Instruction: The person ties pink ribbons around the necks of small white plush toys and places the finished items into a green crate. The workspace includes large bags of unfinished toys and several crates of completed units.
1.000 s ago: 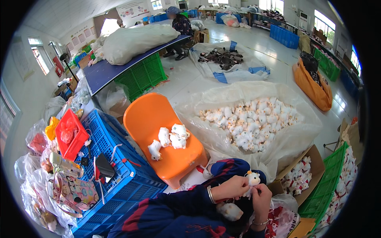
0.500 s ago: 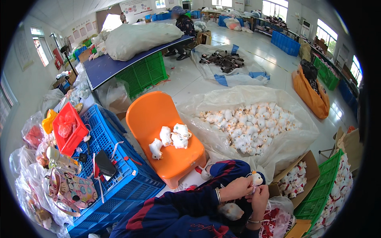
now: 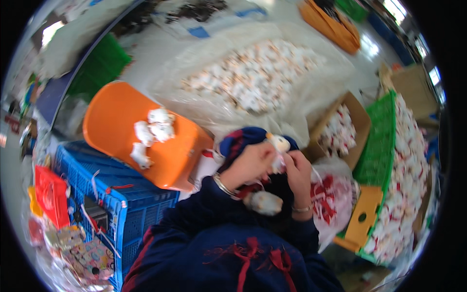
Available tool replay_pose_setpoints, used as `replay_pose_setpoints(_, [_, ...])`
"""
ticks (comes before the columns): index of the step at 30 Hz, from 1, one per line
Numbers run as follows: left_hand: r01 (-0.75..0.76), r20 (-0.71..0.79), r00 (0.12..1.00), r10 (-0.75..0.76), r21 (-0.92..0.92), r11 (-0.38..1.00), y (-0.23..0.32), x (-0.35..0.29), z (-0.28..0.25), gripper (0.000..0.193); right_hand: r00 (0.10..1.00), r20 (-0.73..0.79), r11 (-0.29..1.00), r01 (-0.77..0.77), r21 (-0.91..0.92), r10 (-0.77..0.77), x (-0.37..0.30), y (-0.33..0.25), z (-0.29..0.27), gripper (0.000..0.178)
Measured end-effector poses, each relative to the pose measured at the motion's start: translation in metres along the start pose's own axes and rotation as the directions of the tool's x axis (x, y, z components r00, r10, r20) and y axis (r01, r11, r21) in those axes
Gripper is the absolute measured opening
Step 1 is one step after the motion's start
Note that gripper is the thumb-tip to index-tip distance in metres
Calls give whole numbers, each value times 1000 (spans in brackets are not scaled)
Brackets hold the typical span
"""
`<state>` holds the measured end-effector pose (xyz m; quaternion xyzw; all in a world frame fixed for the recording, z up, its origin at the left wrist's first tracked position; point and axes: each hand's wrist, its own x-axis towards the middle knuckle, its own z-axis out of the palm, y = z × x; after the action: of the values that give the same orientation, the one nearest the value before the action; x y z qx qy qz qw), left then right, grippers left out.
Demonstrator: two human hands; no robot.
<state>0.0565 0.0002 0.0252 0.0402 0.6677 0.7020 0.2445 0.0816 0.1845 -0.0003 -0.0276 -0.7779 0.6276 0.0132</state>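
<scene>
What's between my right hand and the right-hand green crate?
The head view shows a plastic bag with red pieces, and above it a cardboard box of white toys.

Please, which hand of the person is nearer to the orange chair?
Left. The left hand is to the right of the orange chair, apart from it; the right hand is farther right, beyond the small white toy.

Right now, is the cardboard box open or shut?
Open: the box shows white-and-red toys inside, with no flap covering them.
</scene>
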Motion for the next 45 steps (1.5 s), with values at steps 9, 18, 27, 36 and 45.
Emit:
replay_pose_setpoints(9, [106, 39, 993, -111, 113, 988, 12, 8, -4, 17, 982, 85, 964, -184, 194, 171, 2, -5, -9, 21])
replay_pose_setpoints(18, [-129, -121, 960, 253, 610, 782, 24, 12, -5, 29, 988, 101, 952, -141, 271, 117, 4, -5, -5, 30])
replay_pose_setpoints(27, [6, -242, 964, 112, 441, 897, -1, 28, -9, 53, 982, 84, 946, -184, 269, 167, 7, -12, 3, 19])
replay_pose_setpoints(36, [-78, -227, 958, 178, 389, 918, -16, 30, 2, 42, 984, 67, 957, -178, 227, 167, 6, -1, 1, 14])
replay_pose_setpoints(45, [-100, -257, 947, 191, 327, 940, -29, 23, 8, 42, 981, 43, 967, -193, 167, 189, 3, -2, -1, 16])
